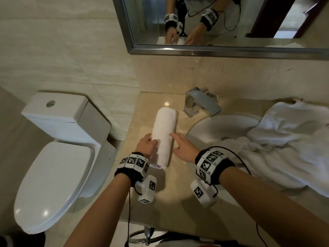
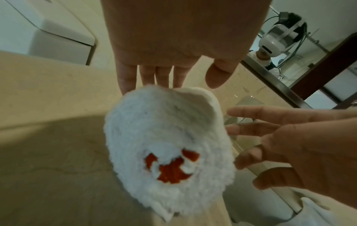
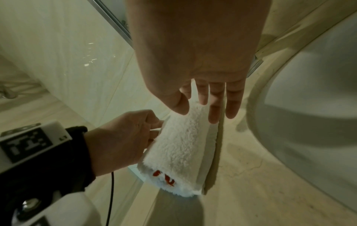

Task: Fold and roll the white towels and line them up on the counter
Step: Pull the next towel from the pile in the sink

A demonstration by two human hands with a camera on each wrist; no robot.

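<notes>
A rolled white towel (image 1: 164,134) lies on the beige counter (image 1: 178,191), left of the sink, its long axis running away from me. Red stitching (image 2: 172,166) marks its near end. My left hand (image 1: 148,143) rests against the roll's left side, fingers (image 2: 146,75) fairly straight and thumb apart. My right hand (image 1: 178,142) sits at the roll's right side with fingers (image 2: 251,128) spread and straight, their tips at the towel's edge. Neither hand grips the roll (image 3: 183,145). A heap of loose white towels (image 1: 288,139) lies on the right.
The loose towels drape over the right part of the white sink (image 1: 220,129). A chrome faucet (image 1: 201,102) stands behind the roll's far end. A toilet (image 1: 58,148) sits left of the counter's edge. A mirror (image 1: 213,24) hangs on the back wall.
</notes>
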